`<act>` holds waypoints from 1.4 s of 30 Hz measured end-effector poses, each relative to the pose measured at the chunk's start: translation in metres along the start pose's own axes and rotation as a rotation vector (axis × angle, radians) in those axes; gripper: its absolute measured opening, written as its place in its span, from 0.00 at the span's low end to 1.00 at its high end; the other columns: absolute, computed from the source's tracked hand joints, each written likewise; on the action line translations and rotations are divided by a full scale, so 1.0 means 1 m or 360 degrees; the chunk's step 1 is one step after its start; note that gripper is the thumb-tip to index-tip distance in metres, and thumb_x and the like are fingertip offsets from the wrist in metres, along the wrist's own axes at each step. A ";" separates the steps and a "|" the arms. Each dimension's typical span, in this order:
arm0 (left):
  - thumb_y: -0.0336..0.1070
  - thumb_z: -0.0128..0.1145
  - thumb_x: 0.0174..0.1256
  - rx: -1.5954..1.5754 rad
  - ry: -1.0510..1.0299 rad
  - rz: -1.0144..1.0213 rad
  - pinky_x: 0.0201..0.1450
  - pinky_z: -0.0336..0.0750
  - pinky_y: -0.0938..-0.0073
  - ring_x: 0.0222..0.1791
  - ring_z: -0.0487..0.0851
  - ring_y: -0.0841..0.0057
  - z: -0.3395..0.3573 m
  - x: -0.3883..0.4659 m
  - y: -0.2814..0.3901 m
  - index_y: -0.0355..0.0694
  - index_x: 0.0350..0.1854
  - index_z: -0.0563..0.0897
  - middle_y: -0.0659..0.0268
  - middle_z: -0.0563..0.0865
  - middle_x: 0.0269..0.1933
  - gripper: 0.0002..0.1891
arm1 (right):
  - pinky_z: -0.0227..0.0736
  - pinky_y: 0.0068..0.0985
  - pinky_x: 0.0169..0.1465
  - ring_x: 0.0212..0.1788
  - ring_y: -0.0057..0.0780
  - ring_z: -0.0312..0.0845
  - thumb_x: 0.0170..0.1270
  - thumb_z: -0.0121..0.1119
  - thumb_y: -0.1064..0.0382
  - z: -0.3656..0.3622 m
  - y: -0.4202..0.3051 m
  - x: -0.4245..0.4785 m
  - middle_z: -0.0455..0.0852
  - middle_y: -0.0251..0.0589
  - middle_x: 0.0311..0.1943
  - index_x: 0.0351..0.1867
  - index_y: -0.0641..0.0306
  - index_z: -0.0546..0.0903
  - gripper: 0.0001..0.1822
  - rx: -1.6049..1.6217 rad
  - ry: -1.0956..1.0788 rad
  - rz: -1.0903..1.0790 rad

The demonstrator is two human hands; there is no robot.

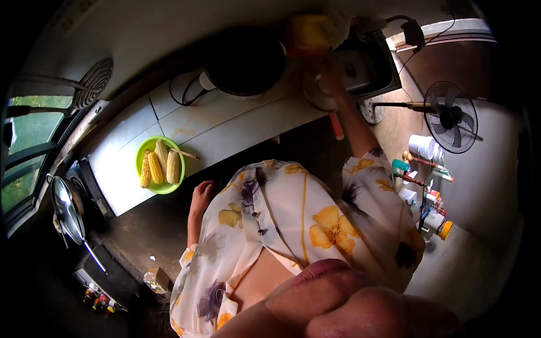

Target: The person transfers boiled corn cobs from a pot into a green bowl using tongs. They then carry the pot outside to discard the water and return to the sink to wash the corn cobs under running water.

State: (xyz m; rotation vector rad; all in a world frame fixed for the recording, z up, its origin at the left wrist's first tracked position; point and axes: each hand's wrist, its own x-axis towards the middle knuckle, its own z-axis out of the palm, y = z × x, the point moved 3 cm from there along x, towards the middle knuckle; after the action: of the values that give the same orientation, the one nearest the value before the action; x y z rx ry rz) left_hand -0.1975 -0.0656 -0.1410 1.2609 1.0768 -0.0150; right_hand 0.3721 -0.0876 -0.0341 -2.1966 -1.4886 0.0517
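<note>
My left hand [203,191] hangs beside my floral blouse at the counter's front edge, fingers loosely bent. I see nothing in it, though part of it is hidden. Near it stands a lime-green bowl [183,177] on the white tiled counter [127,158]. Several ears of corn [155,167] lie in the bowl, and a thin wooden handle [186,153] juts over its rim. My right hand [331,80] reaches into shade over a round pan or lid [312,95]. A red handle [336,126] sticks out below it. Blur and darkness hide whether my fingers grip anything.
A dark round vessel [245,61] with a power cord [186,101] sits at the counter's back. Beyond my right hand are a sink [367,67] and a blurred yellow thing [310,31]. A standing fan [451,117] is at right; a lidded wok [67,209] is at left.
</note>
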 end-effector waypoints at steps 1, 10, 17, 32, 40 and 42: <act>0.35 0.52 0.69 0.0092 -0.0027 0.0032 0.34 0.73 0.81 0.30 0.77 0.85 0.006 0.004 0.025 0.33 0.47 0.82 0.69 0.83 0.31 0.12 | 0.76 0.29 0.52 0.49 0.30 0.81 0.60 0.64 0.54 0.005 0.066 -0.001 0.82 0.43 0.51 0.56 0.60 0.78 0.24 0.0918 0.0266 0.0535; 0.30 0.52 0.69 0.0338 0.0143 0.0733 0.41 0.77 0.74 0.37 0.85 0.73 0.112 0.069 0.179 0.32 0.49 0.80 0.57 0.86 0.38 0.11 | 0.72 0.35 0.57 0.57 0.39 0.75 0.57 0.66 0.53 -0.063 0.091 0.097 0.79 0.42 0.56 0.65 0.56 0.70 0.34 -0.0560 0.0699 -0.0363; 0.27 0.51 0.69 0.0376 0.0168 0.0991 0.47 0.80 0.74 0.41 0.85 0.72 0.200 0.095 0.260 0.31 0.51 0.79 0.55 0.86 0.42 0.11 | 0.73 0.40 0.51 0.46 0.43 0.80 0.62 0.52 0.64 -0.037 0.123 0.133 0.85 0.41 0.40 0.46 0.54 0.83 0.13 -0.0628 0.0362 -0.0743; 0.32 0.64 0.60 -0.0012 0.0710 0.1351 0.56 0.74 0.71 0.59 0.77 0.71 0.223 0.088 0.301 0.38 0.66 0.67 0.56 0.72 0.64 0.31 | 0.70 0.19 0.52 0.46 0.17 0.74 0.65 0.53 0.70 -0.066 -0.023 0.048 0.81 0.28 0.38 0.45 0.58 0.82 0.10 0.1696 -0.0753 -0.0199; 0.26 0.53 0.63 -0.0607 0.0555 0.0823 0.53 0.75 0.73 0.49 0.81 0.77 0.184 0.095 0.245 0.35 0.53 0.79 0.66 0.85 0.47 0.15 | 0.75 0.22 0.48 0.41 0.20 0.80 0.68 0.54 0.66 -0.027 -0.081 -0.021 0.85 0.34 0.42 0.55 0.59 0.78 0.15 0.1625 -0.0778 -0.0214; 0.26 0.52 0.64 -0.0778 0.0723 0.0753 0.51 0.75 0.74 0.48 0.81 0.77 0.153 0.091 0.218 0.35 0.54 0.78 0.65 0.84 0.48 0.15 | 0.77 0.23 0.47 0.40 0.21 0.81 0.68 0.55 0.65 -0.019 -0.065 -0.020 0.85 0.34 0.41 0.56 0.60 0.78 0.16 0.1646 -0.0887 0.0044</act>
State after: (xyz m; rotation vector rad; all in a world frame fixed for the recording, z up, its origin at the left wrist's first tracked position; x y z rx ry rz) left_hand 0.0686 -0.0531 -0.0504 1.0578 1.0480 0.8797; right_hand 0.3136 -0.0935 0.0043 -1.3676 -1.2288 1.2259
